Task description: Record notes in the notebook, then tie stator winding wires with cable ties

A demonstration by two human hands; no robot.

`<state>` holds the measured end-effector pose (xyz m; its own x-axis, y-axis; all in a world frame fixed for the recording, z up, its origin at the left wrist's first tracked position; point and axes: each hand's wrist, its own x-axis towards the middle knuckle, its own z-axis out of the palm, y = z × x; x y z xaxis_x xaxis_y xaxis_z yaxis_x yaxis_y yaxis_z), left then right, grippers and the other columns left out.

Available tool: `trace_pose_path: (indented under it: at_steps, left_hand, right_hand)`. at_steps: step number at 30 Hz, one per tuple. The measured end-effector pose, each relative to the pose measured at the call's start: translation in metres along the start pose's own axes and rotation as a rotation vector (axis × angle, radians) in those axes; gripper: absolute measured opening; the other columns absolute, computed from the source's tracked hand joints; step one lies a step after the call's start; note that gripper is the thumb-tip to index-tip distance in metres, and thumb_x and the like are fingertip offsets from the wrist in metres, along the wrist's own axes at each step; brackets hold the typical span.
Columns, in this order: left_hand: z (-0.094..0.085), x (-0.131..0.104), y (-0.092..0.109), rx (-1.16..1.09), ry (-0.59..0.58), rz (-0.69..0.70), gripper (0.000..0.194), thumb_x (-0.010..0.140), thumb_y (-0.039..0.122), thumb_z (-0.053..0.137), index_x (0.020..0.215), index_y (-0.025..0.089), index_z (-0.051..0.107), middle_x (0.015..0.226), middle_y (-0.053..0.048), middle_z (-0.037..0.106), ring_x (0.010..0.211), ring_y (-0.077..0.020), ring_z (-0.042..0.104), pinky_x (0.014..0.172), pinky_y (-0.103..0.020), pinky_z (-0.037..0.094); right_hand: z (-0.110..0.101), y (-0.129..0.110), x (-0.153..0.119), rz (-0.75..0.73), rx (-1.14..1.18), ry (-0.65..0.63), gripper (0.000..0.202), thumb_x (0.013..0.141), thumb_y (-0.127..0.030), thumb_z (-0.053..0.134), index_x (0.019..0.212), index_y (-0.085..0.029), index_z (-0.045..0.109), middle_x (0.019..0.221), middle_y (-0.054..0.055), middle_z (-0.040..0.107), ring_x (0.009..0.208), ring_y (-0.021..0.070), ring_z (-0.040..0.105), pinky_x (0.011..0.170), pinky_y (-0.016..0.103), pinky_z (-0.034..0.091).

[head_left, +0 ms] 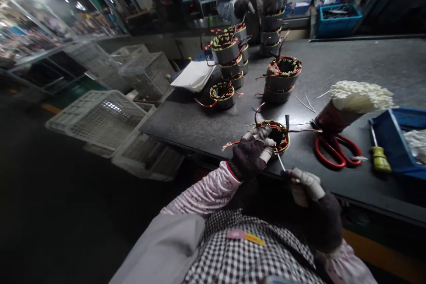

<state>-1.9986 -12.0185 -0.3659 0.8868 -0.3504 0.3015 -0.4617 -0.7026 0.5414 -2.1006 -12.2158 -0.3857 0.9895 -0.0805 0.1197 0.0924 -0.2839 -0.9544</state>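
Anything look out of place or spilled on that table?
Slightly: a couple of thin white strands lie loose on the table, apart from the white bundle nearby. Nothing else clearly stands out.

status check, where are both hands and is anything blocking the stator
Left hand on nearest wound stator. Right hand pinching slim pale shaft, tip at stator. Red-handled scissors off to the right, not blocking.

Free tabletop left of the stator; scissors, perhaps wire, right.
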Motion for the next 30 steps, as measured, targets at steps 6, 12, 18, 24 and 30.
trace_pose_path:
  at_steps: [6, 12, 18, 24, 30]
  left_hand:
    - [0.007, 0.002, 0.004, -0.314, 0.081, -0.227, 0.045, 0.093, 0.023, 0.081, 0.136, 0.015, 0.071, 0.11, -0.007, 0.082, 0.117, -0.0227, 0.076, 0.114, -0.042, 0.061]
    - [0.012, 0.005, 0.01, -0.352, 0.145, -0.251, 0.022, 0.091, 0.023, 0.084, 0.112, 0.018, 0.079, 0.11, -0.006, 0.082, 0.108, -0.0216, 0.078, 0.107, -0.042, 0.065]
    - [0.014, 0.005, 0.007, -0.48, 0.138, -0.238, 0.037, 0.086, 0.021, 0.083, 0.123, 0.018, 0.076, 0.111, -0.006, 0.082, 0.107, -0.0231, 0.078, 0.107, -0.043, 0.064]
    - [0.012, 0.003, 0.007, -0.393, 0.194, -0.212, 0.031, 0.088, 0.026, 0.08, 0.119, 0.019, 0.078, 0.107, -0.005, 0.082, 0.109, -0.0227, 0.077, 0.11, -0.042, 0.062]
    - [0.015, -0.002, 0.004, -0.376, 0.297, -0.229, 0.035, 0.082, 0.03, 0.08, 0.116, 0.022, 0.081, 0.106, -0.008, 0.082, 0.105, -0.0289, 0.078, 0.101, -0.048, 0.067]
  right_hand:
    - [0.008, 0.0, 0.014, -0.277, -0.009, -0.041, 0.045, 0.098, -0.019, 0.065, 0.136, -0.041, 0.076, 0.127, 0.008, 0.074, 0.108, 0.025, 0.076, 0.089, 0.039, 0.067]
    - [0.01, -0.02, 0.043, 0.09, 0.1, 0.08, 0.027, 0.088, -0.042, 0.084, 0.108, -0.026, 0.08, 0.101, 0.006, 0.078, 0.093, 0.0246, 0.074, 0.088, 0.042, 0.064]
    - [0.009, -0.032, 0.064, 0.143, -0.002, -0.017, 0.041, 0.086, -0.059, 0.079, 0.103, -0.022, 0.082, 0.09, 0.007, 0.077, 0.078, 0.0213, 0.068, 0.088, 0.045, 0.06]
    - [0.011, -0.035, 0.071, 0.117, -0.12, -0.081, 0.044, 0.089, -0.062, 0.071, 0.103, -0.022, 0.083, 0.095, 0.009, 0.079, 0.085, 0.0264, 0.072, 0.091, 0.048, 0.061]
    - [0.019, -0.031, 0.07, -0.004, -0.032, -0.036, 0.031, 0.093, -0.059, 0.069, 0.099, -0.031, 0.082, 0.1, 0.004, 0.081, 0.093, 0.0291, 0.078, 0.083, 0.044, 0.067]
